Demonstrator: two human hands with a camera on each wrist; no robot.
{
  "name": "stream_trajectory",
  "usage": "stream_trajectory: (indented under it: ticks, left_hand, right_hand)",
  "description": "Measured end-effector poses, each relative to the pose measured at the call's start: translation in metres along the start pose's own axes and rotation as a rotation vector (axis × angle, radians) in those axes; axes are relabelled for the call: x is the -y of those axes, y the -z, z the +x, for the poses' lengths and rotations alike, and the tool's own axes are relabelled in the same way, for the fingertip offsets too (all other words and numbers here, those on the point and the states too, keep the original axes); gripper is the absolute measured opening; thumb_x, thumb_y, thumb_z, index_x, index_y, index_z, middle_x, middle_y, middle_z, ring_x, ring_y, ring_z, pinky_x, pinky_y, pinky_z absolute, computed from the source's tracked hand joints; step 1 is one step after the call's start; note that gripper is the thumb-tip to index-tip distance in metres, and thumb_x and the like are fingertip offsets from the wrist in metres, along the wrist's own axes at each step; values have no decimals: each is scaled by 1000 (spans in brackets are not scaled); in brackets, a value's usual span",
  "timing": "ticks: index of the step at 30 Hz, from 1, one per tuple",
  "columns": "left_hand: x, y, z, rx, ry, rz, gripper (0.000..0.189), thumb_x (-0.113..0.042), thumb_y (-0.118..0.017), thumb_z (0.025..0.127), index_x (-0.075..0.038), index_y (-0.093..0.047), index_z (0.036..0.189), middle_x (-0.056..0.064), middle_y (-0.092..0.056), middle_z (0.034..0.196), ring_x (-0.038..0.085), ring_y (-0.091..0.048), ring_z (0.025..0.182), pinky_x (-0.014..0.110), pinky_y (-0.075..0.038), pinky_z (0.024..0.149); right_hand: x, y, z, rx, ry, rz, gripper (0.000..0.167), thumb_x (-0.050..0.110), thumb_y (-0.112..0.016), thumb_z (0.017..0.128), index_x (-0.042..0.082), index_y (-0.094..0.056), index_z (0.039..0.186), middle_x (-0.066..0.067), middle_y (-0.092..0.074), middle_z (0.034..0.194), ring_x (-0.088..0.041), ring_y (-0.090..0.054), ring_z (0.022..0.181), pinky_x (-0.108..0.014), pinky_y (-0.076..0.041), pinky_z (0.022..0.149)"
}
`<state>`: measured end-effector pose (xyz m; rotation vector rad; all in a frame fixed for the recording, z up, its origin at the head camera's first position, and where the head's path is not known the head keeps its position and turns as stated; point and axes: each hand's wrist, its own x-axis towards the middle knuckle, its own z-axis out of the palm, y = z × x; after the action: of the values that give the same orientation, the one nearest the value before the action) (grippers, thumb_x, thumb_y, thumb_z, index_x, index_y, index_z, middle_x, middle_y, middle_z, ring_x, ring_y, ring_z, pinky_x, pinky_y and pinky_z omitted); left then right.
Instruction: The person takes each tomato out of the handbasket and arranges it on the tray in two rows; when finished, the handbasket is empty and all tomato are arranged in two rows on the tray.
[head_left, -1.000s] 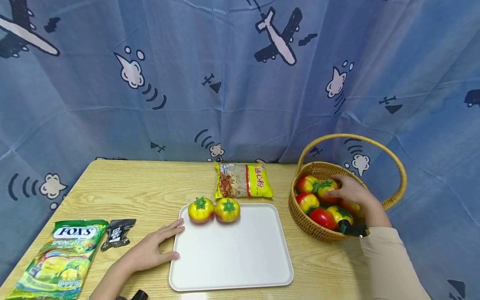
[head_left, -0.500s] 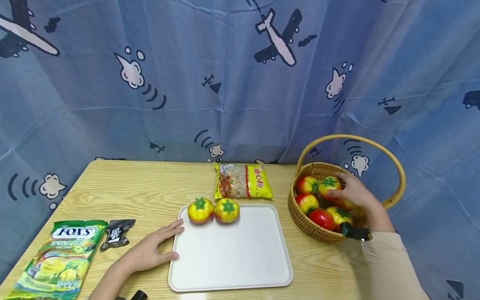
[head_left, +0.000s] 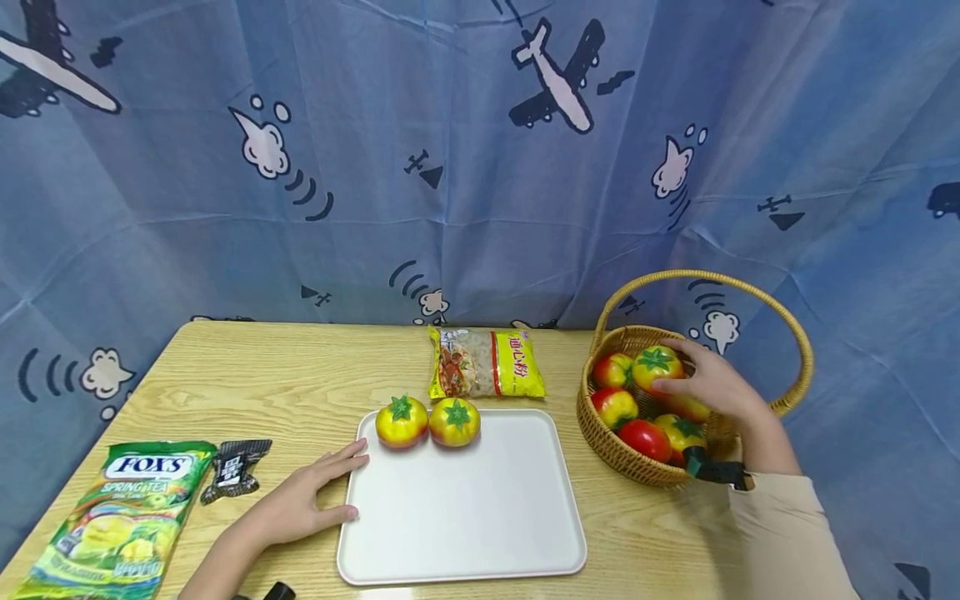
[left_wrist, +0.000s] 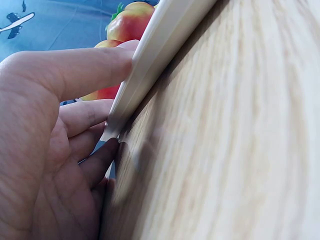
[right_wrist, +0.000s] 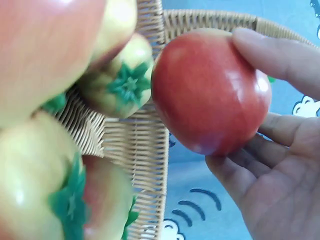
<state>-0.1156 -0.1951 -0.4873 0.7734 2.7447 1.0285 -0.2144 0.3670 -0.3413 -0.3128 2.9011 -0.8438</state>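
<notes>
In the head view, a pale wood-grain surface (head_left: 315,375) stands before a blue curtain (head_left: 360,167) printed with planes and clouds. A white tray (head_left: 465,517) lies at the near middle, carrying two yellow-red fruits (head_left: 454,422) side by side along its far edge. A pasta bag (head_left: 486,363) lies just behind it; a green candy bag (head_left: 120,517) and a small black packet (head_left: 235,469) lie to the left, and a wicker basket (head_left: 590,421) of fruit stands to the right. The person's left hand (head_left: 300,500) rests at the tray's left edge, its fingers extended and the thumb spread wide from them. The right hand (head_left: 712,383) reaches from a beige sleeve (head_left: 780,533) under the basket's handle, its fingers round a yellow-red fruit with a green top (head_left: 655,368), at the basket's mouth.

In the left wrist view, fingertips meet the tray's rim, with the wood grain beside it and fruit beyond.

In the right wrist view, thumb and fingers hold the fruit's red underside from opposite sides, by the basket's rim; the curtain shows behind.
</notes>
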Motion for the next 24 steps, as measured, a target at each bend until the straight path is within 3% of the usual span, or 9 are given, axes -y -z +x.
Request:
stream_trajectory:
  ticks: [4,7,11,15,18,24]
  left_hand:
    - [0,0,0,-2,11,-10,65,-50,-63,85,-16,-49,139,3,-35,153,45,-36,134,63,-32,105]
    - [1,0,0,0,5,-15,65,-49,-63,86,-15,-49,139,4,-35,153,46,-35,134,64,-31,105]
    - [1,0,0,2,-8,-17,65,-48,-63,86,-14,-49,139,5,-35,153,46,-35,133,64,-31,105]
    - [0,0,0,5,-9,-18,65,-48,-63,86,-15,-49,140,5,-35,153,46,-35,134,64,-31,105]
    - [0,0,0,7,-8,-20,65,-48,-63,86,-14,-48,140,5,-34,153,47,-34,134,64,-31,105]
    - [-1,0,0,3,0,-21,66,-48,-64,86,-13,-48,140,6,-34,153,48,-34,133,65,-30,105]
  right_hand:
    - [9,-1,-1,-6,32,-1,74,37,-69,86,-1,-37,141,-25,-47,132,-38,-53,109,-50,-47,89]
    - [14,-5,-2,-22,56,3,71,37,-70,85,3,-41,140,-21,-51,129,-31,-55,105,-39,-49,85]
    - [21,-12,-3,-21,79,102,68,31,-71,85,4,-40,140,-17,-52,126,-14,-57,99,-20,-50,79]
    - [31,-21,-5,0,100,237,68,22,-71,86,2,-36,141,-18,-50,125,-2,-56,95,-14,-51,77]
    - [39,-28,-5,-1,105,256,69,21,-71,85,3,-36,141,-18,-49,127,-3,-56,96,-14,-51,79]
    - [53,-47,-3,-6,120,292,70,23,-73,84,6,-37,142,-18,-46,132,-24,-55,108,-13,-50,82]
